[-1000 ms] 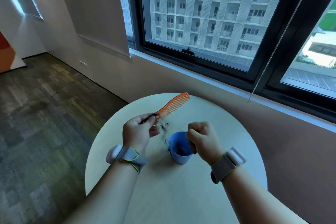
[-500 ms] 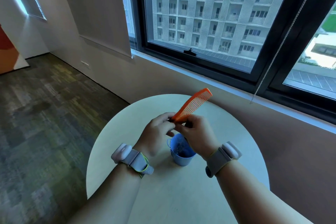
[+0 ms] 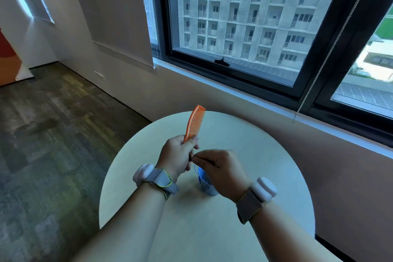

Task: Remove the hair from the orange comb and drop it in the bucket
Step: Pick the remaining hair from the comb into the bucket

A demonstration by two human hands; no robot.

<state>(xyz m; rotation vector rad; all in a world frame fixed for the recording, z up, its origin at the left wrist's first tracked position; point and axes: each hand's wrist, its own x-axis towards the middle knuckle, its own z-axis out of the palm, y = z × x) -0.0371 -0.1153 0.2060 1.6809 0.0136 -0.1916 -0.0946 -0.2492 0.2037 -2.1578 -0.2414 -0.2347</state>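
- Left hand (image 3: 177, 155) grips the orange comb (image 3: 194, 122) by its lower end, fingers curled round it. Comb stands nearly upright, tilted a little right at the top, teeth facing right.
- Comb is held in the air above the round table (image 3: 265, 155), up and left of the bucket.
- Right hand (image 3: 221, 171) is curled, thumb and forefinger pinched together just beside the bottom of the left hand, below the comb's teeth. A small dark bit shows at the pinch; looks like hair (image 3: 192, 152), too small to be sure.
- Blue bucket (image 3: 205, 181) stands on the table, directly under the right hand, which hides most of it. Only its left rim and part of the wall show. Dark strands visible inside.
- Both hands sit close together, fingertips touching or nearly so; cannot tell which.
- Each wrist carries a strap with a white puck: left wristband (image 3: 156, 178), right wristband (image 3: 258, 194).
- Table is pale, set against a wall under a black-framed window (image 3: 244, 83). Apartment block visible outside.
- Bead chain (image 3: 319, 74) hangs diagonally across the window's right side, ending just above the sill.
- Lowered blind (image 3: 119, 17) covers the wall section left of the window.
- Dark patterned carpet (image 3: 53, 134) covers the floor left of the table.
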